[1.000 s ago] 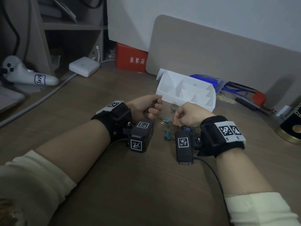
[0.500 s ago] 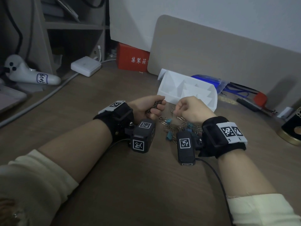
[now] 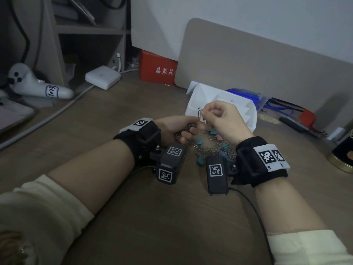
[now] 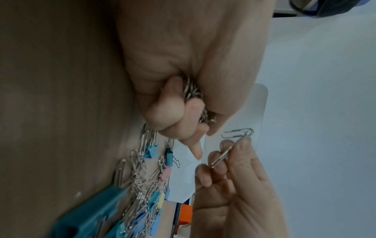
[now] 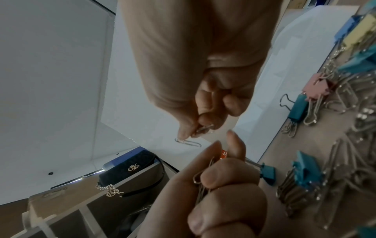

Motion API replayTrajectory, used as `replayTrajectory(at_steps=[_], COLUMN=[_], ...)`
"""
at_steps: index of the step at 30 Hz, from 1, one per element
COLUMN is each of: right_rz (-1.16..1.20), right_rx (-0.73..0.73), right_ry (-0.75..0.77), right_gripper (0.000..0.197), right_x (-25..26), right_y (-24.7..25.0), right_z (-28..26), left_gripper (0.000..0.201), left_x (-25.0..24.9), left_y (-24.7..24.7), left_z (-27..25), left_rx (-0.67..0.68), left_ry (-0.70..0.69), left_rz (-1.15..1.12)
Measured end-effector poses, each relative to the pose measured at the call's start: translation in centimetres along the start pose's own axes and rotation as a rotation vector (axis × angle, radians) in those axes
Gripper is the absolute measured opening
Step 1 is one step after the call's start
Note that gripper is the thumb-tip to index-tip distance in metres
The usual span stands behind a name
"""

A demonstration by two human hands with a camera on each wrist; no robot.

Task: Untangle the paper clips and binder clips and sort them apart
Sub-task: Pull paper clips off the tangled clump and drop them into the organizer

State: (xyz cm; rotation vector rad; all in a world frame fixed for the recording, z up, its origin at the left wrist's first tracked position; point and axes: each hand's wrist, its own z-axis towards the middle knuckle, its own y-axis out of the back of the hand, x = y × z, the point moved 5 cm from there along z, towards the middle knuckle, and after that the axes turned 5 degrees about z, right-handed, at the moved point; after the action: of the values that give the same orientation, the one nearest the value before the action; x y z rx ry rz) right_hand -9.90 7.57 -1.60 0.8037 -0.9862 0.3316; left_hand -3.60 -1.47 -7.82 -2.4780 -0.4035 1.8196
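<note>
A tangled heap of silver paper clips and coloured binder clips [image 3: 212, 148] [image 4: 146, 185] [image 5: 335, 145] lies on the brown desk between my wrists. My left hand [image 3: 181, 127] [image 4: 183, 112] grips a bunch of paper clips [image 4: 195, 95] [image 5: 201, 185] in its curled fingers. My right hand [image 3: 215, 115] [image 5: 205, 122] is raised just right of it and pinches two linked paper clips [image 3: 200, 114] [image 4: 234, 141] [image 5: 191, 138]; one hangs free at the fingertips. A white divided tray [image 3: 246, 109] stands right behind both hands.
A red box [image 3: 158, 69] and a beige board [image 3: 257, 60] stand at the back. A white charger [image 3: 103, 77] with cable and a white controller [image 3: 34, 85] lie at the left. Pens, a red tool [image 3: 305, 117] and a gold-rimmed tin [image 3: 343, 155] sit at the right.
My right hand has lifted off the heap and moved up toward the tray, pulling out paper clips. My left hand has kept its bunch and stayed almost still.
</note>
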Motion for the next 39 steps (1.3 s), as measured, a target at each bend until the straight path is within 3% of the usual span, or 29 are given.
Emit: replayTrajectory(at_steps=[5, 11, 23, 29, 39], right_rz=[0.141, 0.151, 0.099, 0.035, 0.001], right_rx=[0.076, 0.1, 0.159, 0.135, 0.017], right_ry=[0.049, 0.124, 0.073, 0.092, 0.127], right_gripper=[0.014, 0.014, 0.008, 0.005, 0.017], right_x=[0.7, 0.9, 0.2, -0.1, 0.1], right_y=[-1.2, -1.6, -2.3, -2.1, -1.6], right_z=[-0.2, -0.3, -0.6, -0.3, 0.1], left_gripper=[0.036, 0.035, 0.029, 0.029, 0.04], left_x=[0.0, 0.0, 0.1, -0.1, -0.1], left_y=[-0.1, -0.3, -0.5, -0.4, 0.2], left_z=[0.0, -0.2, -0.2, -0.2, -0.1], left_rx=[0.023, 0.086, 0.159, 0.169, 0.051], left_ry=[0.016, 0.051, 0.08, 0.058, 0.021], left_rz=[-0.03, -0.081, -0.153, -0.141, -0.18])
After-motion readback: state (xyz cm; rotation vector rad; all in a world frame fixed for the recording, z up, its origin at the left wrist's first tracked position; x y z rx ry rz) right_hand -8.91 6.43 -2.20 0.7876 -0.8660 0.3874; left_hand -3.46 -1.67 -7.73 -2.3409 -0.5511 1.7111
